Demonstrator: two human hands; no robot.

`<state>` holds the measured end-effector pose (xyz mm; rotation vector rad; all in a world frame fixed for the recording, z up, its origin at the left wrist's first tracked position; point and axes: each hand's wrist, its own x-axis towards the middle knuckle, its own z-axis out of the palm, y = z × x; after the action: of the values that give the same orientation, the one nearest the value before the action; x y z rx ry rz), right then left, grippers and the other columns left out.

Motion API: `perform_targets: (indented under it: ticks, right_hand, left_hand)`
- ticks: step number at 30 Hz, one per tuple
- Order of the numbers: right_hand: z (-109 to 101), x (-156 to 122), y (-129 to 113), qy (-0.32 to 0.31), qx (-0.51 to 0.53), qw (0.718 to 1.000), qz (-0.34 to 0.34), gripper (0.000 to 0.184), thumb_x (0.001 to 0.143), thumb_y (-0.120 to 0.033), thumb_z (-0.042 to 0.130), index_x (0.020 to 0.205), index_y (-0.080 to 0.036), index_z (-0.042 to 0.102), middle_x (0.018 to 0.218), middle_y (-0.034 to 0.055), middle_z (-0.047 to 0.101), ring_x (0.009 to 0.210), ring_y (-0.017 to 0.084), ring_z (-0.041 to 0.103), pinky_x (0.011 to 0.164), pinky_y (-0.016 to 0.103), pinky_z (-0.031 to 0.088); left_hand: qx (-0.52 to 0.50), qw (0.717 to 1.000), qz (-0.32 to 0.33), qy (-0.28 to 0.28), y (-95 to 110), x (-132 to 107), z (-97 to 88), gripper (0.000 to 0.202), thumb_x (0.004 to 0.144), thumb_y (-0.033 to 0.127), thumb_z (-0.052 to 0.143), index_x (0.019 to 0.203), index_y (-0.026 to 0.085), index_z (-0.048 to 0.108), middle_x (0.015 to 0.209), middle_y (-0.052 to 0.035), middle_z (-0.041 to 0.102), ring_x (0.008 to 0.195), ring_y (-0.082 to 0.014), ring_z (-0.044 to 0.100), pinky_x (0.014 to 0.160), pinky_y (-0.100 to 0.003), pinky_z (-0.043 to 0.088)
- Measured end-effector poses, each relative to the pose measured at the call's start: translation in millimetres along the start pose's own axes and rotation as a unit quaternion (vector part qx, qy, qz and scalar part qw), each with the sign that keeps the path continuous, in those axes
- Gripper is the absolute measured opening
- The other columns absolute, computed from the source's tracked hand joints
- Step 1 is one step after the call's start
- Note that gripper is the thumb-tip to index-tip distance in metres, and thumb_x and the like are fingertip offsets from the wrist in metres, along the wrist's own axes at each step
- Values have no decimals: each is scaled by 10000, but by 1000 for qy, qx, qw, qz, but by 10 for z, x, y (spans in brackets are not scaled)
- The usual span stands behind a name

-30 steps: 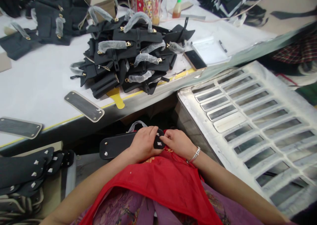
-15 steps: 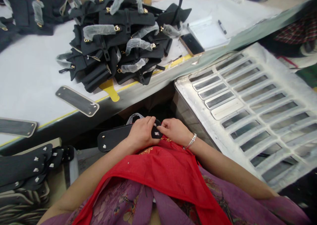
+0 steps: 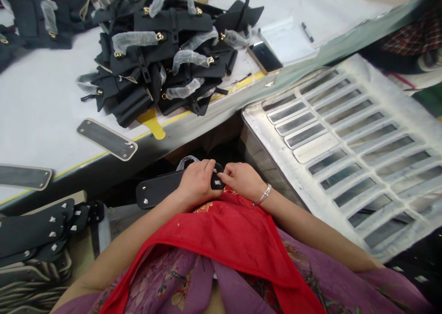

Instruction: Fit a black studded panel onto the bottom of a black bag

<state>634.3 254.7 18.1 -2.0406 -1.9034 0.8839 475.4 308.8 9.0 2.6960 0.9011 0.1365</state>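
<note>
— First entry?
— One black base panel (image 3: 159,192), round-ended, with metal studs at its left end. It lay across the person's lap, just below the desk (image 3: 41,107) edge and above a red cloth (image 3: 228,245).
— Hands on it?
— The left hand (image 3: 196,183) was curled shut over the panel's right end. The right hand (image 3: 243,180), with a silver bangle (image 3: 262,195) at its wrist, pinched the same end beside a square metal fitting (image 3: 217,183), close against the left.
— On the desk?
— A heap of black bag parts (image 3: 162,61) with wrapped handles; grey stiffener boards (image 3: 107,139) near the front edge; a phone (image 3: 264,56); a notepad (image 3: 286,40) with a pen (image 3: 306,32).
— Elsewhere?
— Stacked black panels (image 3: 31,231) lay at lower left, and a slotted metal tray (image 3: 345,134) stood on the right.
</note>
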Motion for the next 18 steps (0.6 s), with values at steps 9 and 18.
perform_targets:
  ticks: [9,18]
  right_hand:
    - [14,55,5,-9,55,998,17,288,822,-350,493,612,-165,561,612,2,596,549,90,486,533,230,276]
    - [-11,76,-53,-18,90,994,61,280,791,-346,514,574,-169,497,586,-13,548,539,87,452,522,224,273]
  left_hand:
    - [-12,999,15,30,-52,-3,19,509,629,427,610,1024,118,519,983,-134,604,937,-282,566,879,-407,414]
    - [-64,998,12,-14,-79,12,-81,681,640,538,653,1140,104,491,1079,-149,605,1017,-282,555,1013,-470,300]
